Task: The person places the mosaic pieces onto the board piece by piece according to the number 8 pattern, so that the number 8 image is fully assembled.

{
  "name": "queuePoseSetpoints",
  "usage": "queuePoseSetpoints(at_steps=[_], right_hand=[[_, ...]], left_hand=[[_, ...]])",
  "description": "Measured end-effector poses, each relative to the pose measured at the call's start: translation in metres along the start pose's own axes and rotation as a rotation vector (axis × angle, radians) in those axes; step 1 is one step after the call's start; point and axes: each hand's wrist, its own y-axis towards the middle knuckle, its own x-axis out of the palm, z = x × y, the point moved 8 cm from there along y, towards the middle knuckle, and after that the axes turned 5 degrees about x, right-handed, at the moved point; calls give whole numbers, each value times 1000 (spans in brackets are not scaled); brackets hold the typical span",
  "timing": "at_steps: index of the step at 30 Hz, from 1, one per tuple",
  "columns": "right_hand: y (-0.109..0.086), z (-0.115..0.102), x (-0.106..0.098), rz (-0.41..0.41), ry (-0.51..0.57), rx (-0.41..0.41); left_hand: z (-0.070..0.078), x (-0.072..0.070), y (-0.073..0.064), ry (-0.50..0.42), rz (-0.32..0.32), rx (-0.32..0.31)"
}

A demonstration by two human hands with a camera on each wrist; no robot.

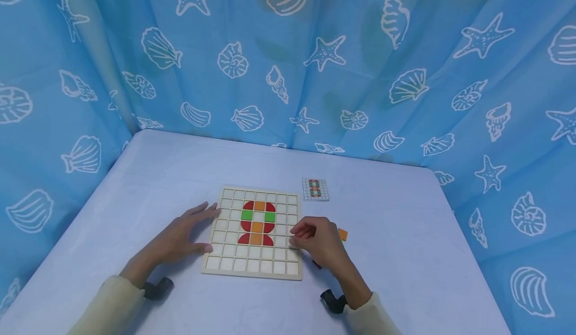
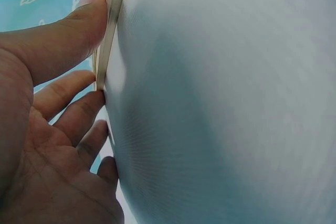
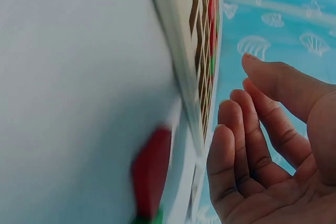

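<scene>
A pale square grid board (image 1: 252, 275) lies on the table. Flat tiles sit in its middle columns: curved red tiles (image 1: 243, 238), orange tiles (image 1: 257, 227) and two green tiles (image 1: 247, 215). Along the board's left edge rests my left hand (image 1: 180, 237), thumb and fingers spread and touching the rim in the left wrist view. Over the board's right edge hovers my right hand (image 1: 324, 242). Its fingers are loosely bent, and the right wrist view shows nothing between thumb and fingertips.
A small pattern card (image 1: 307, 190) lies behind the board's right corner. Beside my right hand are a loose orange tile (image 1: 343, 234) and a red tile (image 3: 152, 171) close to a green one. A blue shell-print curtain (image 1: 279, 115) hangs along the table's back edge.
</scene>
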Motion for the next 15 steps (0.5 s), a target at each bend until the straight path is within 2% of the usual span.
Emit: queuePoseSetpoints(at_steps=[6,15], right_hand=[[-5,22,-27,59,-10,81],[-12,53,-64,116,-10,132]], left_hand=[[-2,1,0,-5,1,-10],[-4,2,1,5,2,-16]])
